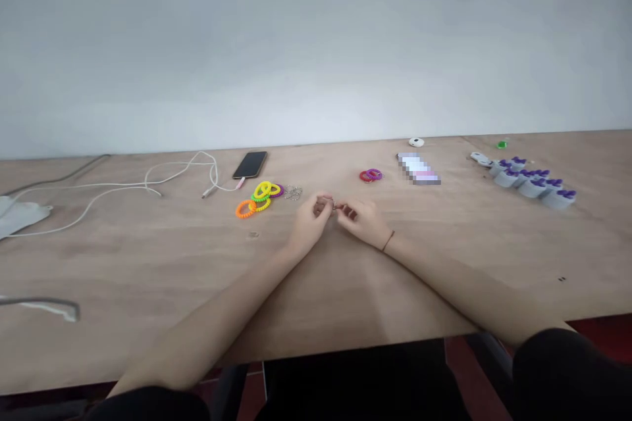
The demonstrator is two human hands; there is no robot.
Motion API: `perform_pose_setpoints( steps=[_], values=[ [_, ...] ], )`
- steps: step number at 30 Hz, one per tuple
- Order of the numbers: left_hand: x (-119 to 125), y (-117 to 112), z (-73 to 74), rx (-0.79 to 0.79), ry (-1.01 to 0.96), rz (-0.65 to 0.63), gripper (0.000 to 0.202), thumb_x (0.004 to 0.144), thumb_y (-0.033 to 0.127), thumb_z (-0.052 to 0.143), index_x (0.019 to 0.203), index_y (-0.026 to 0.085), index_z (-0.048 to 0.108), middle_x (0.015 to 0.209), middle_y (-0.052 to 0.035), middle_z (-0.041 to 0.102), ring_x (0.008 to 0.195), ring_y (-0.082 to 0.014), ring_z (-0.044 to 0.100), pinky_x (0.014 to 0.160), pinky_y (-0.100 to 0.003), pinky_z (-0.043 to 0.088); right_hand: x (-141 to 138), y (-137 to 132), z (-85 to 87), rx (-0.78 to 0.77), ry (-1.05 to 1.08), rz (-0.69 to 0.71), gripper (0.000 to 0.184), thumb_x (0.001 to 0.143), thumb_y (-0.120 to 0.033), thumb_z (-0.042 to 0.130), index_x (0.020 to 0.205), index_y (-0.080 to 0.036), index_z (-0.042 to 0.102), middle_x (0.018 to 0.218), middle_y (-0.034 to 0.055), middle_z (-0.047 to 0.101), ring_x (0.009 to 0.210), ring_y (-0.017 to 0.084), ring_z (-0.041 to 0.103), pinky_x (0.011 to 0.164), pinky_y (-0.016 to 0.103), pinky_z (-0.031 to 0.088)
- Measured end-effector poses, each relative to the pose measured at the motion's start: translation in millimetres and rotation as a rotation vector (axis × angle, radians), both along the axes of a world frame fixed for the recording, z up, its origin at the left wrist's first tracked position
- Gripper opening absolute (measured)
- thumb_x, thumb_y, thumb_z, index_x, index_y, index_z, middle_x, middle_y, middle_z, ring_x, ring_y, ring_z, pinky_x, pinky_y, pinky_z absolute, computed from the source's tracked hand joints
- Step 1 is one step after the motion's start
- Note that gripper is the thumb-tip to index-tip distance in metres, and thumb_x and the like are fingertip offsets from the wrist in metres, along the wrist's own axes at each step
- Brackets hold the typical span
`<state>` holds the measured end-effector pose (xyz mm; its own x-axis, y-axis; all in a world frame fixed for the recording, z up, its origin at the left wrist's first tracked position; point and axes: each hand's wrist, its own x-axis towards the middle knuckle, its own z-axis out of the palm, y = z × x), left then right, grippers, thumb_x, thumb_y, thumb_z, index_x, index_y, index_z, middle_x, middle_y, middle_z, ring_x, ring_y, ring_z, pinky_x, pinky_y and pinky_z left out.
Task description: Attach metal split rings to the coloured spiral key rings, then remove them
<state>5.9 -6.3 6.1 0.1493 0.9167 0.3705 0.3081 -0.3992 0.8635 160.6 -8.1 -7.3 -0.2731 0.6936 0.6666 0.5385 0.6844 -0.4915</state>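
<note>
The person's left hand (pixel 310 220) and right hand (pixel 364 222) meet over the middle of the wooden table (pixel 148 276), fingertips turned in toward each other; between them sits a small metal ring (pixel 334 205), a glint of silver and little more. Both hands are closed to a fine pinch on it, thumb against forefinger, the other fingers curled loosely. The left hand takes it from its left side and the right hand from its right, so neither is nearer than the other; the line from grip to grip runs across the table, side to side. The ring is either just above the tabletop or resting on it; which cannot be told. It is too small here to say which way its face points, or whether it has a long axis at all. A thin dark band circles the right wrist.

Just beyond the left hand, further from the person, lies a loose cluster of metal rings (pixel 293 193); beside that is a heap of coiled bands (pixel 259 198) in yellow, green, orange and purple. 2 more coils (pixel 370 175), red and purple, lie beyond the right hand. Well apart, a phone (pixel 250 164) with its white cable (pixel 162 177) lies to the left; a row of white cups with purple tops (pixel 533 183) stands to the right.
</note>
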Motion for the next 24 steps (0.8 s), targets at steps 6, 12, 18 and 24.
perform_pose_setpoints(
  steps=[6, 12, 18, 24],
  values=[
    [0.9, -3.7, 0.1, 0.023, 0.032, 0.042, 0.013, 0.081, 0.028, 0.05, 0.088, 0.018, 0.056, 0.082, -0.0022, 0.064, 0.075, -0.015, 0.063, 0.071, -0.028, 0.05, -1.8, -3.7, 1.4, -0.107, 0.096, 0.037, 0.015, 0.078, -0.023, 0.052, 0.087, -0.018, 0.062, 0.078, 0.0011, 0.067, 0.06, 0.01, 0.059, 0.059, 0.022, 0.049],
    [1.9, -6.0, 0.2, -0.016, -0.017, -0.034, 0.021, 0.081, 0.029, 0.052, 0.097, 0.018, 0.058, 0.087, -0.0039, 0.066, 0.079, -0.0163, 0.064, 0.076, -0.03, 0.051, -1.5, -3.6, 2.0, -0.083, 0.077, 0.0, 0.013, 0.079, -0.022, 0.049, 0.082, -0.017, 0.061, 0.074, 0.0013, 0.066, 0.06, 0.011, 0.058, 0.058, 0.022, 0.046],
    [2.3, -5.3, 0.2, -0.171, -0.138, -0.163, 0.036, 0.076, 0.035, 0.061, 0.105, 0.015, 0.059, 0.102, -0.008, 0.067, 0.096, -0.0198, 0.062, 0.089, -0.033, 0.048, 5.3, -5.5, 4.8, 0.099, -0.138, -0.041, 0.009, 0.079, -0.021, 0.048, 0.078, -0.017, 0.056, 0.067, 0.001, 0.06, 0.056, 0.011, 0.052, 0.055, 0.022, 0.038],
    [0.3, -9.3, 5.5, -0.184, -0.145, -0.143, 0.032, 0.077, 0.032, 0.061, 0.104, 0.015, 0.062, 0.106, -0.0081, 0.067, 0.099, -0.0209, 0.062, 0.091, -0.036, 0.047, 3.4, -9.2, 8.0, 0.132, -0.18, -0.09, 0.011, 0.081, -0.021, 0.046, 0.079, -0.018, 0.056, 0.07, 0.0016, 0.062, 0.058, 0.011, 0.053, 0.055, 0.022, 0.035]
  ],
)
